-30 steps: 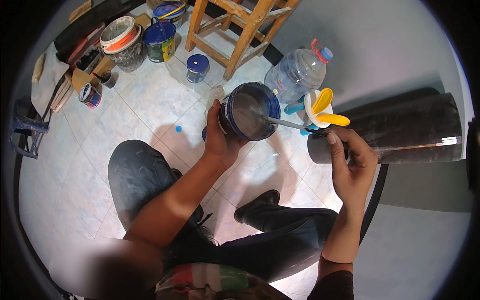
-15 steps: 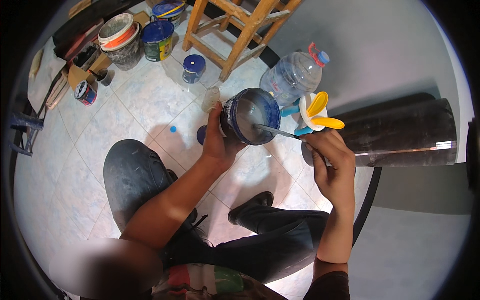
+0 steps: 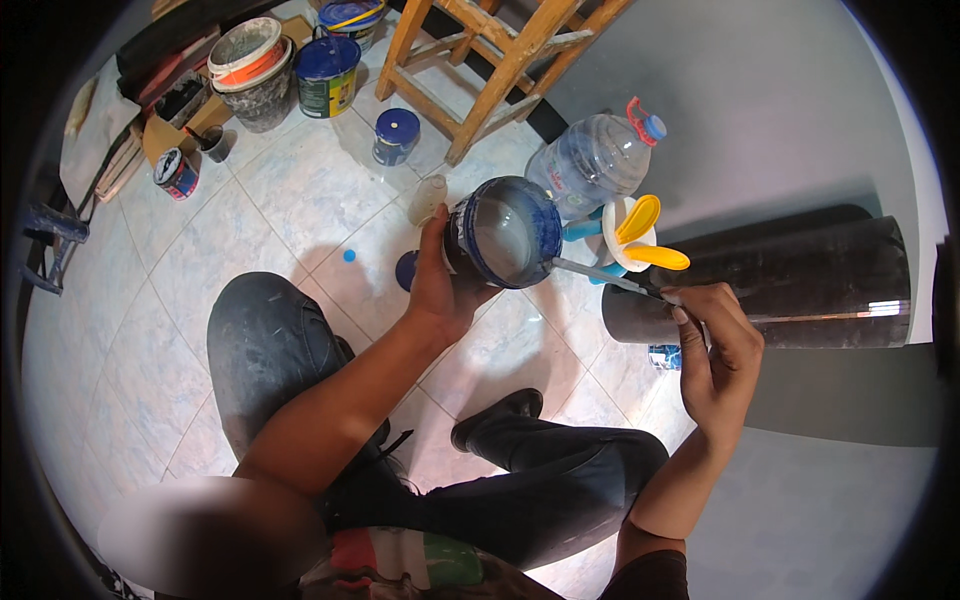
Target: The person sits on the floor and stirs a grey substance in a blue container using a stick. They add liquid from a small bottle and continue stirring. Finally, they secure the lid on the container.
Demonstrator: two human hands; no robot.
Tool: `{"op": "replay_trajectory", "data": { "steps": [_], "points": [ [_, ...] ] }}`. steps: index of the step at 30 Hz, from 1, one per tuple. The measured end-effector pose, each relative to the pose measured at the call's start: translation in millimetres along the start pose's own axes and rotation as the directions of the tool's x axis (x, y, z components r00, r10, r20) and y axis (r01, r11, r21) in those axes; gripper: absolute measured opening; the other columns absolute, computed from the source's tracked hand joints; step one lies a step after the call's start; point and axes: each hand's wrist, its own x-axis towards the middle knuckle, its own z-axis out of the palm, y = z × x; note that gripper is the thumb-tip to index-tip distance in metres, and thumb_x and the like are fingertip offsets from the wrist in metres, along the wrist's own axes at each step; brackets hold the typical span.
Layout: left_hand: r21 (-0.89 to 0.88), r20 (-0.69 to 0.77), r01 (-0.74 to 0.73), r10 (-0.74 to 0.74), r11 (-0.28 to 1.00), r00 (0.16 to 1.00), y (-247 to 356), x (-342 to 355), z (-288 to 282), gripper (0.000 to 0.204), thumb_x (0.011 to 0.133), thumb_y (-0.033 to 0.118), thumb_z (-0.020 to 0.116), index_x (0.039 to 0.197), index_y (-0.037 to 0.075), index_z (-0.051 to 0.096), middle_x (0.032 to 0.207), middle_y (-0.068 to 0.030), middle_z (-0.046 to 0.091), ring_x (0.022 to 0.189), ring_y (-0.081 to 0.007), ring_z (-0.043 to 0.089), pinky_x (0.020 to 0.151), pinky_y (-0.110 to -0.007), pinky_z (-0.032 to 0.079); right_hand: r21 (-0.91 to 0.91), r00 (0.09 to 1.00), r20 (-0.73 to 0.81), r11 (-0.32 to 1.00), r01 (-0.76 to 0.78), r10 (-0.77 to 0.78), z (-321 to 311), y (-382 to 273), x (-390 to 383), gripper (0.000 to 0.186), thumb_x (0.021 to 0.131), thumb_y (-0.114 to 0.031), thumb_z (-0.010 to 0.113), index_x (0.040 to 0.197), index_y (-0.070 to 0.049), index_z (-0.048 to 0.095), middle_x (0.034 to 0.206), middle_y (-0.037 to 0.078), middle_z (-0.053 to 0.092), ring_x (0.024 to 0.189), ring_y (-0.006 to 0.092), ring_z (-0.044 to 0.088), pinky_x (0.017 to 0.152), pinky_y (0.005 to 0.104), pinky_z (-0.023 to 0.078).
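Note:
My left hand (image 3: 445,295) is wrapped round a small dark blue paint bucket (image 3: 543,205), holding it up off the floor. The bucket's mouth is tilted toward me, and greyish-white liquid (image 3: 502,240) shows inside. Pinched in the fingers of my right hand (image 3: 722,350) is a slim grey stick-like tool (image 3: 598,273) with a darker part near the grip; its exact kind cannot be made out. The tool's tip is at the bucket's right rim. Close behind the bucket stand a clear bottle (image 3: 428,195) and a dark blue lid (image 3: 406,270).
A large water bottle (image 3: 590,160) and a white container with yellow and blue handles (image 3: 622,228) stand beyond the bucket. A dark glossy roll (image 3: 780,285) lies along the right wall. Wooden ladder legs (image 3: 500,70), a blue-lidded tub (image 3: 396,138) and several paint buckets (image 3: 328,85) are farther off.
My right hand has moved right and slightly down, drawing the tool's tip from the liquid to the rim. My left hand holds the bucket about where it was.

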Motion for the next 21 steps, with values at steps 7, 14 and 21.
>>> {"op": "replay_trajectory", "data": {
  "steps": [7, 14, 21],
  "points": [
    [-0.021, 0.027, 0.025, -0.024, 0.999, 0.999, -6.1, 3.0, -0.2, 0.082, 0.1, 0.077, 0.046, 0.157, 0.018, 0.049, 0.157, -0.0111, 0.052, 0.145, -0.0306, 0.052, 0.12, -0.054, 0.043, 0.043, 0.998, -0.036, 0.998, 0.049, -0.048, 29.5, -0.5, 3.0, 0.027, 0.084, 0.014, 0.067, 0.107, 0.003, 0.077, 0.1, 0.017, 0.076, 0.09, 0.0304, 0.07, 0.085, 0.0367, 0.055],
    [-0.05, -0.063, 0.043, -0.046, 0.998, 0.997, -5.3, 5.6, -2.9, 0.083, 0.099, 0.079, 0.047, 0.156, 0.019, 0.05, 0.156, -0.0122, 0.052, 0.144, -0.0304, 0.053, 0.12, -0.051, 0.044, -0.044, 0.988, 0.12, 0.993, 0.106, -0.1, 31.1, -0.3, -1.5, 0.034, 0.079, 0.015, 0.068, 0.109, 0.0, 0.077, 0.104, 0.016, 0.075, 0.093, 0.0339, 0.07, 0.083, 0.0396, 0.057],
    [-0.073, -0.088, 0.045, -0.051, 0.996, 0.995, -5.0, 7.6, -12.1, 0.085, 0.098, 0.081, 0.047, 0.155, 0.018, 0.051, 0.154, -0.0125, 0.055, 0.14, -0.03, 0.057, 0.115, -0.048, 0.05, -0.062, 0.991, 0.053, 0.99, 0.128, -0.124, 5.0, 2.1, -2.0, 0.033, 0.079, 0.016, 0.07, 0.107, 0.001, 0.079, 0.099, 0.016, 0.076, 0.09, 0.0311, 0.071, 0.081, 0.0366, 0.057]
  ]
}}
